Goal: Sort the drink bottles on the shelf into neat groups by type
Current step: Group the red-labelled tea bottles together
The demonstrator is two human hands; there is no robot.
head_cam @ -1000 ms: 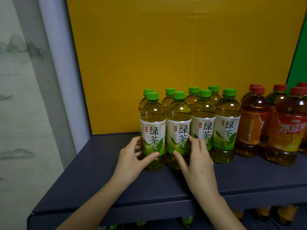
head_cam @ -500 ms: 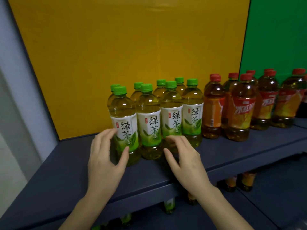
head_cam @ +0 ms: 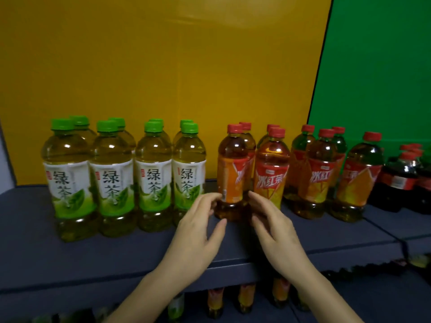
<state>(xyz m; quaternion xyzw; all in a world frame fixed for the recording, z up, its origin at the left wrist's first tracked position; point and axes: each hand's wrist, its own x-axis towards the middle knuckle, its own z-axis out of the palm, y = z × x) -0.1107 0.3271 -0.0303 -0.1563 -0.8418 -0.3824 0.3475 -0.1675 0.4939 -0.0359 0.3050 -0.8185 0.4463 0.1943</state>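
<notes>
Shop-like: stocked drink shelf [head_cam: 70, 264], coloured backboards [head_cam: 163, 66].

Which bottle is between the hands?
On the dark blue shelf, pass the green-capped green tea bottles. The first red-capped amber tea bottle after them, front row, stands between the left hand and right hand. Only its label is turned, showing mostly orange.

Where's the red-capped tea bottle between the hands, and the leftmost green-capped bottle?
Red-capped amber plastic tea bottle [head_cam: 232, 180]: head view, on its orange label.
Leftmost green-capped plastic green-tea bottle [head_cam: 66, 180]: head view, on its white label.
</notes>
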